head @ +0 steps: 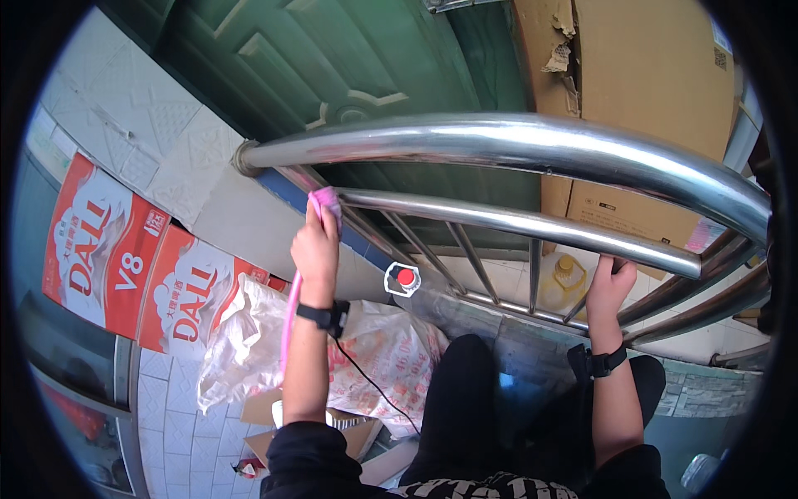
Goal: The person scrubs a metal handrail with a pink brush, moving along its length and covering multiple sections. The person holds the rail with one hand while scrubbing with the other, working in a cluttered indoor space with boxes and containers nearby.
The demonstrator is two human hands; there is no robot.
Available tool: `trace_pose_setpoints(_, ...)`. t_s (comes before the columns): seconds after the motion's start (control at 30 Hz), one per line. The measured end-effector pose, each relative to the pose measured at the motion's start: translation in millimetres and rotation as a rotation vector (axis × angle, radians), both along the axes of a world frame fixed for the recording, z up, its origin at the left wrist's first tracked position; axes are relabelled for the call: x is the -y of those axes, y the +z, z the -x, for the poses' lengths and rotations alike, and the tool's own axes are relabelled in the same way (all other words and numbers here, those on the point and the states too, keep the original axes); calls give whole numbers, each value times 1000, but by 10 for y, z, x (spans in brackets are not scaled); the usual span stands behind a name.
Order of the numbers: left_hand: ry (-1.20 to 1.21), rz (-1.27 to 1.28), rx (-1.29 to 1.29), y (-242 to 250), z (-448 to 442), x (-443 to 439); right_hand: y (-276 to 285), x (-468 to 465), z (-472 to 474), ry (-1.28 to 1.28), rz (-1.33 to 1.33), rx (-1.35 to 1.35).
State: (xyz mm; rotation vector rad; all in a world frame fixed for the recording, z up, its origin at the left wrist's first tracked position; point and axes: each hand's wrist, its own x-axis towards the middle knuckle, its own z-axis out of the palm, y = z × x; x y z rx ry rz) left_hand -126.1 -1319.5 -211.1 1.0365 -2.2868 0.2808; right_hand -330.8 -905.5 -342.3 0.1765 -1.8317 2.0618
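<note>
My left hand (315, 249) is closed on a pink cloth (329, 203). The cloth touches the stainless steel railing where its second rail meets the left end post. A narrow pink strip (290, 330) runs down beside my left forearm; whether it is part of the cloth I cannot tell. Further right, my right hand (611, 284) grips the second rail (517, 215) from below, its fingers partly hidden behind the tube. Above both hands curves the thick top rail (474, 140) of the stainless steel railing.
Behind the railing are a green panelled door (299, 56), large cardboard boxes (648, 75) and a yellowish plastic jug (561, 280). A red-capped container (406, 279) stands below. At left are red-and-white beer cartons (93, 249), a white woven sack (380, 349) and an open cardboard box (259, 408).
</note>
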Motion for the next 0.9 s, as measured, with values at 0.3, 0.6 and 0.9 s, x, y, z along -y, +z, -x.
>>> trace_pose_setpoints(0.3, -243, -20, 299, 347, 76, -202, 18, -26, -11, 58, -20, 39)
trace_pose_setpoints(0.6, -94, 114, 447, 404, 85, -78, 67, -97, -30, 109, -90, 106)
trace_pose_setpoints(0.9, -195, 65, 316, 561, 67, -132, 115, -37, -37, 55, -48, 34)
